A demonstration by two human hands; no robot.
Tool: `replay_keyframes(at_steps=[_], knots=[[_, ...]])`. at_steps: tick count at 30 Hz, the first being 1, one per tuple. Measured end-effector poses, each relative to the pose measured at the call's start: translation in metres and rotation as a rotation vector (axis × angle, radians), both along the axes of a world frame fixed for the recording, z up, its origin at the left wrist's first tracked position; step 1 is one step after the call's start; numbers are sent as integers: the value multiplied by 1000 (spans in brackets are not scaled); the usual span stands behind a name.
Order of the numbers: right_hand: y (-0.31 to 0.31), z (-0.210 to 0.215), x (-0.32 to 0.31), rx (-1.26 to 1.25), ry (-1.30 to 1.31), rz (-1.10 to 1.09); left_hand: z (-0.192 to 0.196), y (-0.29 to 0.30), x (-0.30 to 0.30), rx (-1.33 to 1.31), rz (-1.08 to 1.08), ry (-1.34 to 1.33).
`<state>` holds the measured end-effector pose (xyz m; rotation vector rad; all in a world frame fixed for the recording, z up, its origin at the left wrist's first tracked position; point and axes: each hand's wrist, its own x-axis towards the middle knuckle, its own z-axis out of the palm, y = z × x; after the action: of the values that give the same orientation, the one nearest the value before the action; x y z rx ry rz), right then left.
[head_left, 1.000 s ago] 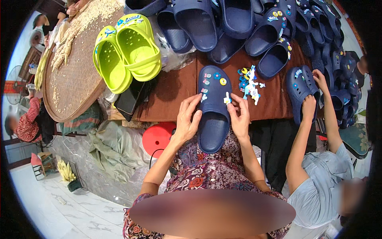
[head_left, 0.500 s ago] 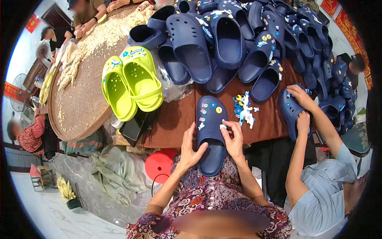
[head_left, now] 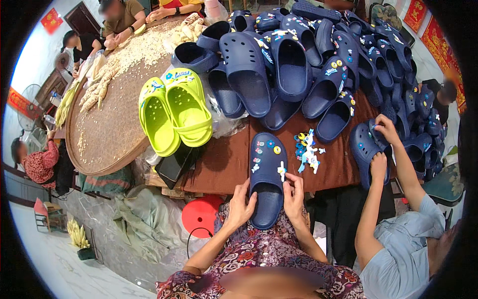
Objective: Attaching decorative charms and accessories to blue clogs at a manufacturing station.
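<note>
A navy clog [head_left: 266, 167] lies in front of me, toe pointing away, its heel end over my lap. Several charms sit on its upper: small pink-red ones, a blue flower, a yellow ring and a white figure on the left. Near the right edge of the upper stands a white charm [head_left: 282, 171]. My left hand [head_left: 240, 205] grips the clog's left side, the thumb at the rim of the foot opening. Against the right side rests my right hand [head_left: 295, 198], fingers closed on the edge just below the white charm. A loose pile of charms [head_left: 308, 153] lies to the right.
Beyond is a heap of navy clogs [head_left: 249, 74]. Lime-green clogs [head_left: 191, 114] stand at left beside a round woven tray [head_left: 107, 132] with corn kernels. At right, a co-worker's hands [head_left: 381, 149] work on another navy clog [head_left: 359, 147]. A red stool [head_left: 201, 215] is below.
My right fingers have come off the white charm and slid down to the clog's edge, leaving the charm exposed. The co-worker's upper hand has lifted slightly from the other clog.
</note>
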<state>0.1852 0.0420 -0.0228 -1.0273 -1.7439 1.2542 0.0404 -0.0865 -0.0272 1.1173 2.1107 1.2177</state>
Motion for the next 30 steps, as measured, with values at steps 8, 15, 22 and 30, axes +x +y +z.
replay_keyframes(at_steps=[8, 15, 22, 30], knots=[[-13, -1, 2, -51, 105, 42, 16, 2, -2, 39, 90, 80], [-26, -5, 8, -41, 149, 244, 62, 21, -28, 231, 148, 156], [-29, 13, -3, -171, 129, 409, 86, 58, -50, 276, 176, 137], [-3, 34, 7, -189, 307, 305, 57, 100, -89, 527, 58, -407]])
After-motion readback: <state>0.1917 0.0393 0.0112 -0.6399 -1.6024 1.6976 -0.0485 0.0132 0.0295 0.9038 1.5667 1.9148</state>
